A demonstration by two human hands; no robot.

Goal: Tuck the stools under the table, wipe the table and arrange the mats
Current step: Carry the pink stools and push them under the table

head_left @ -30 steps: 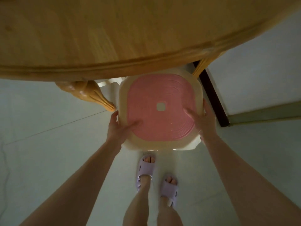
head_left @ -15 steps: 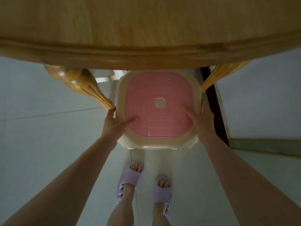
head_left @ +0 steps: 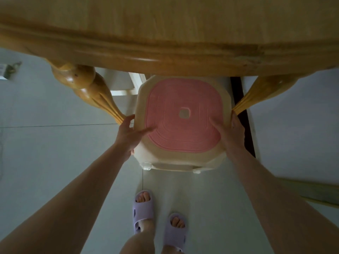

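Since a second ago the stool (head_left: pixel 183 116) has slid further from us, so its far edge now sits under the rim of the table (head_left: pixel 165 33). We hold it between our hands. The left hand (head_left: pixel 128 136) grips the seat's left edge, thumb laid on the pink top, and the right hand (head_left: pixel 233 136) grips the opposite edge likewise. Holding both sides lets us steer it straight, we judge, because a carved table leg (head_left: pixel 88 88) stands just beyond the left fingertips and a second leg (head_left: pixel 256 96) just beyond the right ones. Most of the seat is not yet tucked.
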